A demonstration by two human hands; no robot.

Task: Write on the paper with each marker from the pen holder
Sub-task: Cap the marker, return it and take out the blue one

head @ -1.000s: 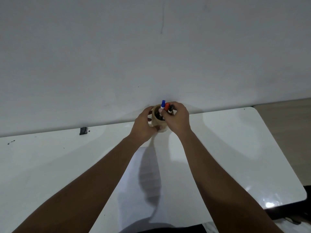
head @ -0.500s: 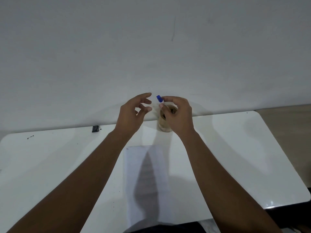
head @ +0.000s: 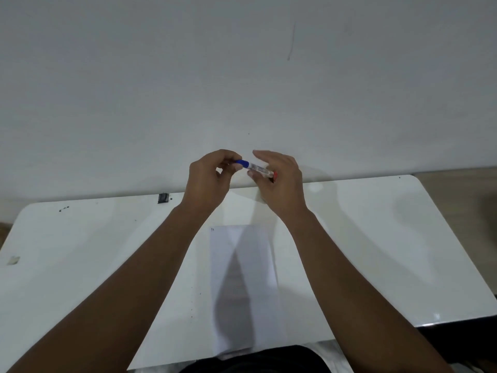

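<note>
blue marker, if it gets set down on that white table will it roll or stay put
The blue marker, held level between the left hand and the right hand, looks like a slim round barrel, so it would probably roll. The white table is glossy, which likely offers little friction. It seems stiff and light, since fingertips alone carry it.

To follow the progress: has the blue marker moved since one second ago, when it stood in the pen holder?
Yes. The blue marker is out of the holder, lifted up toward the wall, lying sideways between the left hand and the right hand.
</note>
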